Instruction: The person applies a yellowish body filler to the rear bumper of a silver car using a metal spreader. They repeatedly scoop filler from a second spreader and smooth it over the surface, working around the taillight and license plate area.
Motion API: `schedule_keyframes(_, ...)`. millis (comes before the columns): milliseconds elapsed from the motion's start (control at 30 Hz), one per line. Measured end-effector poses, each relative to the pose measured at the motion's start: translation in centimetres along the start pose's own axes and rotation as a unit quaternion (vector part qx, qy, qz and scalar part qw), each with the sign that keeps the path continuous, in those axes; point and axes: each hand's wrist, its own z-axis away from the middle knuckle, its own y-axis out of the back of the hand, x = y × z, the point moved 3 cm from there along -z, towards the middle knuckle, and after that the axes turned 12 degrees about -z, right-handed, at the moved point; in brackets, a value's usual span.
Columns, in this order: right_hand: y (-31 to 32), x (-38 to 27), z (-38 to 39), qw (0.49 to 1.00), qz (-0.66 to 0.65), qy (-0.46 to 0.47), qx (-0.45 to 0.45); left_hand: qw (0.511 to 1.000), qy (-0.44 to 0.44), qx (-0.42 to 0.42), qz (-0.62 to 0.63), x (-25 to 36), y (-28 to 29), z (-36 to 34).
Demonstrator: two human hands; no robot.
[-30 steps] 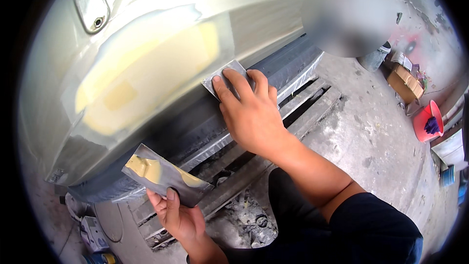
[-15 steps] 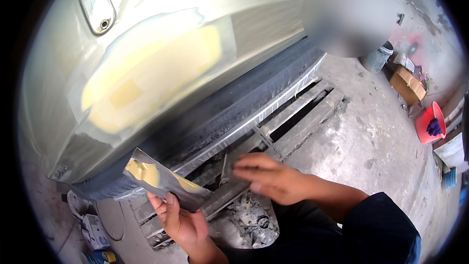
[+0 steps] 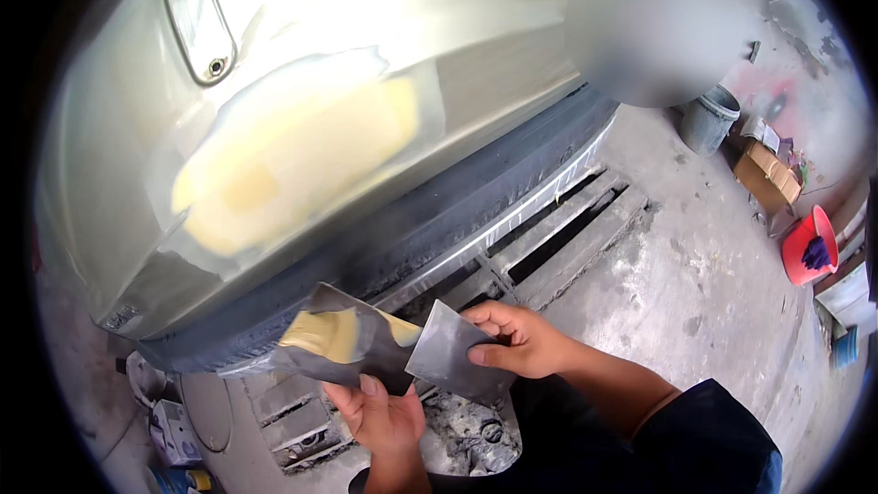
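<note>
My left hand (image 3: 382, 416) grips the lower edge of a dark flat plate (image 3: 389, 368), thumb on its face. A lump of yellow putty (image 3: 322, 335) lies on the plate's left part, with a smaller smear near its right end. My right hand (image 3: 519, 340) pinches a thin grey spreader (image 3: 450, 361) between thumb and fingers. The spreader's left edge is at the plate's right end; I cannot tell whether they touch. Beyond both hands stands a pale vehicle body panel (image 3: 498, 73) bearing a broad patch of yellow filler (image 3: 302, 142).
Below the panel runs a dark sill (image 3: 512, 160), above slatted floor grating (image 3: 558, 224). To the right are a grey bucket (image 3: 709, 128), a cardboard box (image 3: 766, 176) and a red bucket (image 3: 797, 256) holding something purple. A small box (image 3: 174, 432) sits at lower left.
My right hand, blurred before, has moved slightly down, and its spreader now shows clearly beside the plate. My left hand has shifted the plate to the right. The view has tilted slightly upward.
</note>
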Motion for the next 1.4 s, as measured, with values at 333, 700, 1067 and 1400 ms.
schedule_keyframes(333,0.5,-3.7,-1.0,0.996,-0.016,0.077,-0.035,0.836,-0.015,-0.255,-0.486,0.6,0.3,-0.5)
schedule_keyframes(700,-3.0,-10.6,-2.1,0.920,0.251,0.152,-0.261,0.955,0.188,-0.200,-0.113,-0.9,3.6,-1.6)
schedule_keyframes(1067,0.9,-10.1,-1.7,0.867,0.450,0.210,0.039,0.982,0.151,-0.075,-0.083,2.0,0.9,-0.6)
schedule_keyframes(1400,-6.6,-9.5,-1.8,0.700,0.631,0.333,0.023,0.984,0.139,-0.055,-0.100,2.4,0.7,-0.5)
